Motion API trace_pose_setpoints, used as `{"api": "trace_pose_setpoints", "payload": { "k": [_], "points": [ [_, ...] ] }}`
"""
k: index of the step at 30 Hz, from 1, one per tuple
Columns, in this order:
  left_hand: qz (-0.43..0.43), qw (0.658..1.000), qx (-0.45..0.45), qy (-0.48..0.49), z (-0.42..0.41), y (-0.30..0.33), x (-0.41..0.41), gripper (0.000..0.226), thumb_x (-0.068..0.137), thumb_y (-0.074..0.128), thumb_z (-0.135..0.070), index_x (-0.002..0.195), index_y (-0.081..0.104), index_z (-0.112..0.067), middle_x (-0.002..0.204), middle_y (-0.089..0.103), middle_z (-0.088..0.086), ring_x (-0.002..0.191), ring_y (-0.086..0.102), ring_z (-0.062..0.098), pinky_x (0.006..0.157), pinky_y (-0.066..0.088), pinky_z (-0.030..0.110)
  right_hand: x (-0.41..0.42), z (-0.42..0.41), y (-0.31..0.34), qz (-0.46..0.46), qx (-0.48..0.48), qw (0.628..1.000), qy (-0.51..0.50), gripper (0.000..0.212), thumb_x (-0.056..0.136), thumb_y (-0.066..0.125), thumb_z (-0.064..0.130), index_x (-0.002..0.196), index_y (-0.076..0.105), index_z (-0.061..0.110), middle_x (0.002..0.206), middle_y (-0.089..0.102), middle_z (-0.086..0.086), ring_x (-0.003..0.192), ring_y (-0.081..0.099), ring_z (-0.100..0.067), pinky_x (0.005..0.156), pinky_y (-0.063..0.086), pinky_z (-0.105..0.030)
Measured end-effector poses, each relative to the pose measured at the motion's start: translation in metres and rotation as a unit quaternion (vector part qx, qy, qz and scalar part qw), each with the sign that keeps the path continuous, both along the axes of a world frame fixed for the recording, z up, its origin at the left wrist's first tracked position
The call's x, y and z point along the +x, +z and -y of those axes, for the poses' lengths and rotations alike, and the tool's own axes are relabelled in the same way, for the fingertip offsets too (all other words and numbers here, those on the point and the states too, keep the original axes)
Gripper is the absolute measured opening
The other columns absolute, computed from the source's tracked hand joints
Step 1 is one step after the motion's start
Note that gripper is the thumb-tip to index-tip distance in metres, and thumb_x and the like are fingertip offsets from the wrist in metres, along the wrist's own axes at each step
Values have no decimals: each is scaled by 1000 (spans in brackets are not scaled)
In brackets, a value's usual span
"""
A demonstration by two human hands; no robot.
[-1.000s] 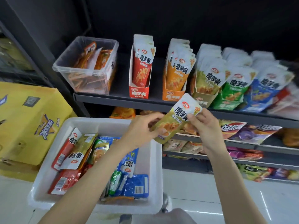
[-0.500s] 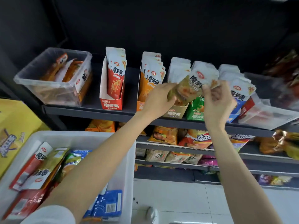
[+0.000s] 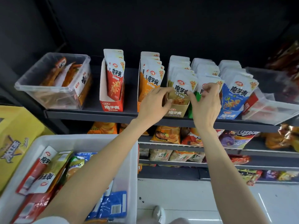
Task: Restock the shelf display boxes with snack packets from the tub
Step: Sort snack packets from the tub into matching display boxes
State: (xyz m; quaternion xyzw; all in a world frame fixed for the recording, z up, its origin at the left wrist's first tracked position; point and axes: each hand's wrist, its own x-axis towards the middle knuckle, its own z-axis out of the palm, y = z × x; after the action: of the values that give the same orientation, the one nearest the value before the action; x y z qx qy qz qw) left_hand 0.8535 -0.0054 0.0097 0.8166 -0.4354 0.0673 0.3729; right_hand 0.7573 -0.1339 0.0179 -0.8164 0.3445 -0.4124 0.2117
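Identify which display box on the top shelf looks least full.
The red display box, leftmost of the five: only a few packets stand in it, leaving bare cardboard at its side, while the other boxes are packed.
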Motion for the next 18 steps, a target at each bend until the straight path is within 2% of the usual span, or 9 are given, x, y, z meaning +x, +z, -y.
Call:
{"api": "trace_pose_setpoints", "payload": {
  "k": [2,4,6,8,10,12,15,16,18],
  "points": [
    [-7,996,-89,9,-25,-4,-7,32,93,54,-27,123,59,-19,112,65,-7,104,59,10,86,50,30,-14,-20,-4,65,14,996,57,33,85,70,29,100,51,8,87,54,2,70,50,-13,59,31,-18],
    [-2,984,-176,25,-58,-10,-17,26,94,51,-28,111,65,-15,92,67,-10,84,63,9,73,53,32,-29,-50,-9,75,44,989,121,21,88,67,25,97,53,14,86,55,6,67,48,-7,61,38,-15],
    [12,971,-235,46,-98,-17,-27,25,95,49,-25,99,68,-9,77,64,-9,67,63,10,62,52,30,-39,-85,-16,39,101,974,201,15,89,66,23,98,55,18,84,58,8,71,54,-5,63,44,-14],
    [16,970,-230,71,-140,-26,-34,24,94,49,-22,95,68,-8,73,62,-9,62,60,10,59,49,25,-41,-118,-27,-39,135,946,292,15,88,66,20,101,58,21,84,62,9,76,58,-4,65,47,-14],
    [15,981,-166,101,-184,-41,-37,24,92,48,-24,96,67,-9,76,61,-10,66,56,3,62,46,18,-35,-146,-43,-126,133,909,375,17,88,65,17,103,60,22,88,64,10,80,59,-3,69,51,-20],
    [14,988,-50,145,-229,-62,-36,27,89,48,-30,100,68,-14,82,63,-10,73,54,0,66,43,14,-23,-172,-62,-183,116,871,442,16,88,61,18,103,61,22,93,65,10,83,60,-3,74,52,-28],
    [-3,969,133,207,-293,-98,-30,35,83,50,-36,109,65,-19,102,68,-1,95,60,19,80,48,29,2,-209,-89,-237,108,830,494,17,89,59,20,106,61,20,100,65,7,91,61,-11,81,50,-37],
    [-10,958,177,226,-312,-109,-28,35,82,55,-35,113,63,-19,107,67,3,99,60,26,82,51,36,12,-221,-97,-261,97,818,504,21,90,58,20,111,61,19,106,64,4,97,60,-14,86,49,-36],
    [-28,938,225,263,-339,-124,-23,39,80,70,-24,118,61,-16,106,66,10,95,62,35,76,54,42,31,-242,-110,-309,59,792,523,32,92,55,19,124,56,18,124,59,-1,112,55,-21,93,44,-36]
  ]
}}
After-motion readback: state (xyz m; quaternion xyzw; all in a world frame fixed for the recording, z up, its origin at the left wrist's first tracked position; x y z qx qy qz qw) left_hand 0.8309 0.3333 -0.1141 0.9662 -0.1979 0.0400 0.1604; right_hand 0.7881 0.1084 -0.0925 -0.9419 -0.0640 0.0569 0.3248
